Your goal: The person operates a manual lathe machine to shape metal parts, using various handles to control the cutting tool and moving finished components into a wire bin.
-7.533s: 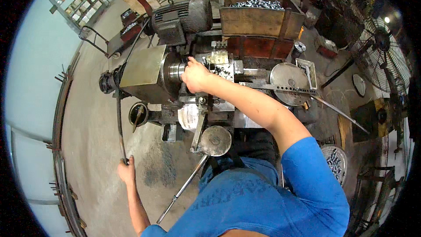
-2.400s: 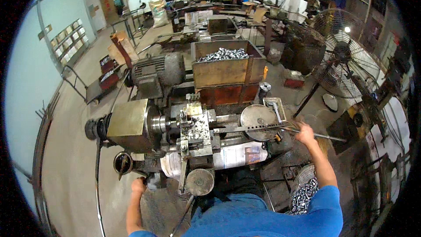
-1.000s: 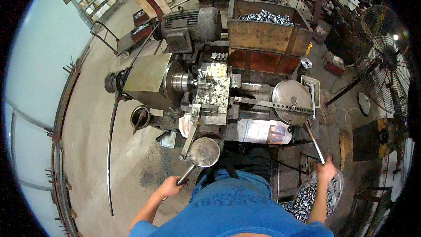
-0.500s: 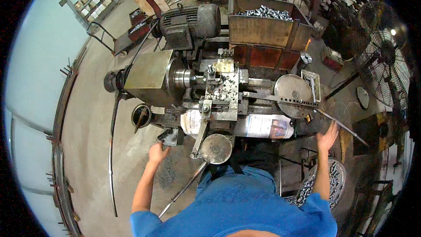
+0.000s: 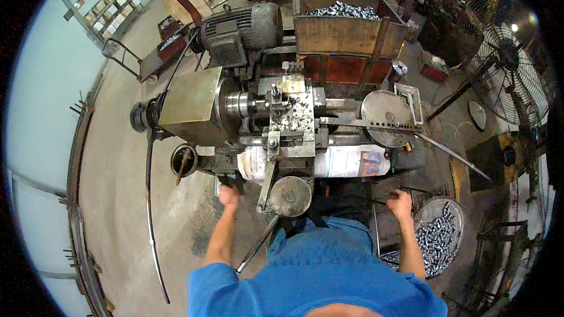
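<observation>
Below the front left of a metal lathe, my left hand is closed at a dark, grimy part; what its fingers hold is hidden. To the right of my body my right hand is curled into a fist beside a thin dark bar, and I cannot make out what is in it. A round metal disc with a slanting rod lies between my arms. A printed paper sheet covers the lathe's front. The chuck faces the tool carriage.
A round basket of small shiny metal parts stands low at my right. Behind the lathe are a motor and a box heaped with metal parts. A large fan stands at right. A perforated bar ends in a sloping rod.
My right hand has come inward and down, from the right end of the lathe, and closed. My left hand has shifted right, against the dark part. The whole view has shifted slightly.
</observation>
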Tool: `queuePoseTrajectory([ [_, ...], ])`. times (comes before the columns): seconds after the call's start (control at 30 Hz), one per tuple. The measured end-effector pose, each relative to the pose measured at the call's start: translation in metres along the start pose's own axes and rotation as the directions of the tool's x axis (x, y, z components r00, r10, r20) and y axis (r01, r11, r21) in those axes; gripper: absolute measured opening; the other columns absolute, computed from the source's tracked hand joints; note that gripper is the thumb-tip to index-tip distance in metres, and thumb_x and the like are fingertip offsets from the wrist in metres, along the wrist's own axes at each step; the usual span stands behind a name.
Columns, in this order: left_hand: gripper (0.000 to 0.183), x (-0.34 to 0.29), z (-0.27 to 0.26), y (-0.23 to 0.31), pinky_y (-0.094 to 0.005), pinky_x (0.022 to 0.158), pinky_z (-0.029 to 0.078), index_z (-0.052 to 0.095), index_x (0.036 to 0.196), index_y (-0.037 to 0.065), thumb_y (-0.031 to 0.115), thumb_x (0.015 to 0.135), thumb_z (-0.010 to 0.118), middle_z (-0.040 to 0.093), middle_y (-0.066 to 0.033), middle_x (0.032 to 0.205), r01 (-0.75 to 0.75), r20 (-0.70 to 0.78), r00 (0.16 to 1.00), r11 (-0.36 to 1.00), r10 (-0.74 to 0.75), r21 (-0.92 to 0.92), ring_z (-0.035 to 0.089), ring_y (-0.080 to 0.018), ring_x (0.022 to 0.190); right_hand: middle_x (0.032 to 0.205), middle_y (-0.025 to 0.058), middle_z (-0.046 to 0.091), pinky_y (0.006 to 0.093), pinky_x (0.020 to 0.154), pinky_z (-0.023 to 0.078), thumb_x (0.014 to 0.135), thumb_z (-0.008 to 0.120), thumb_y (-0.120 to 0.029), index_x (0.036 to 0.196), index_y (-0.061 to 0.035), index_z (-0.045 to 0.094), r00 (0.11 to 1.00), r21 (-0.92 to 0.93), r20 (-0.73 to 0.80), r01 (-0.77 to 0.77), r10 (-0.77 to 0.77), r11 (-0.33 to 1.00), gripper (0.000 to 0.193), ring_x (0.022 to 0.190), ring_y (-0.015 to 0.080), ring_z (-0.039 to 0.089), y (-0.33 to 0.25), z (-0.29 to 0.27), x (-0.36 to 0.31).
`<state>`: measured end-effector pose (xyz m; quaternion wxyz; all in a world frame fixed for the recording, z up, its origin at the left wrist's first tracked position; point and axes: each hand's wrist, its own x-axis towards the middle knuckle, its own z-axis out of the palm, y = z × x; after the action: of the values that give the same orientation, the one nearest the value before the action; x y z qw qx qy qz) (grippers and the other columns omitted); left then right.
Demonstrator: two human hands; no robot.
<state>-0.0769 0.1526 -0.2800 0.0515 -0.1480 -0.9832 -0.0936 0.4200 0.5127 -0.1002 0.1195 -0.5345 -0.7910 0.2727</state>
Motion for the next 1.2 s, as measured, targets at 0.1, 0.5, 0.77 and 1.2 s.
queuePoseTrajectory([
  [0.1,0.039,0.026,-0.053,-0.021,-0.0435,0.065,0.050,0.053,0.095,0.004,0.037,0.076,0.061,0.063,-0.0182,0.083,-0.309,0.376,0.890,0.947,0.256,0.087,0.062,-0.0357,0.075,0.083,0.0215,0.063,0.0387,0.074,0.049,0.055,0.059,-0.014,0.091,0.0006,0.065,0.989,-0.015,-0.069,0.127,-0.128,0.992,0.039,0.078,0.0354,0.062,-0.006,-0.019,0.019],
  [0.5,0.044,0.041,-0.153,-0.035,-0.0398,0.070,0.048,0.057,0.108,0.004,0.030,0.073,0.066,0.063,-0.0191,0.085,-0.076,0.523,0.827,0.963,0.204,-0.257,0.061,-0.0327,0.081,0.089,0.0130,0.060,0.0360,0.079,0.045,0.054,0.063,-0.015,0.090,-0.0027,0.062,0.451,0.059,-0.037,0.892,-0.892,0.449,0.039,0.090,0.0296,0.056,-0.334,-0.030,0.103],
  [0.77,0.031,0.030,-0.347,-0.137,-0.0423,0.059,0.047,0.061,0.099,0.008,0.035,0.085,0.053,0.064,-0.0138,0.072,0.129,-0.303,0.945,0.992,-0.120,0.010,0.062,-0.0334,0.067,0.085,0.0164,0.062,0.0398,0.082,0.044,0.057,0.061,-0.017,0.072,-0.0033,0.066,0.345,-0.332,0.500,0.923,-0.794,0.192,0.021,0.088,0.0338,0.056,-0.450,0.065,0.113],
  [1.2,0.030,-0.036,-0.323,-0.051,-0.0332,0.047,0.046,0.051,0.079,-0.004,0.020,0.071,0.067,0.055,-0.0133,0.058,0.275,0.212,0.957,0.861,-0.200,-0.427,0.058,-0.0206,0.050,0.080,0.0144,0.064,0.0409,0.084,0.043,0.059,0.062,-0.020,0.074,-0.0053,0.068,0.324,-0.400,0.400,0.903,-0.857,0.155,0.021,0.087,0.0318,0.057,-0.438,0.044,0.120],
])
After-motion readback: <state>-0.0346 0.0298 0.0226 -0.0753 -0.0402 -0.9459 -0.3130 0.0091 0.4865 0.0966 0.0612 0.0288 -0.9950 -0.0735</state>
